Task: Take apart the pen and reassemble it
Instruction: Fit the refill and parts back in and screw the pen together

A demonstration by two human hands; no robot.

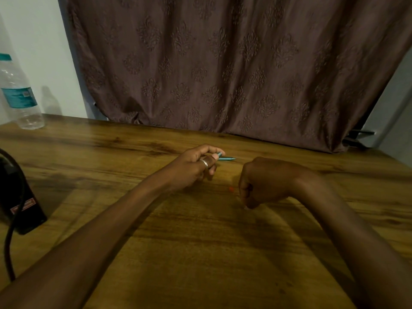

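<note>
My left hand [196,166], with a ring on one finger, is closed around a teal pen part [220,154] whose short end sticks out past the fingertips. Just right of those fingers, a second slim teal piece [228,159] points right, low over the wooden table [200,241]. I cannot tell whether it lies on the table or is also held. My right hand [263,184] is curled into a loose fist with its fingertips down on the table; its palm side is hidden. A tiny orange-red piece [231,189] lies on the table just left of that hand.
A clear plastic water bottle [19,94] with a teal label stands at the far left corner. A black device [20,204] with a thick cable sits at the left edge. A brown patterned curtain [223,63] hangs behind the table's far edge.
</note>
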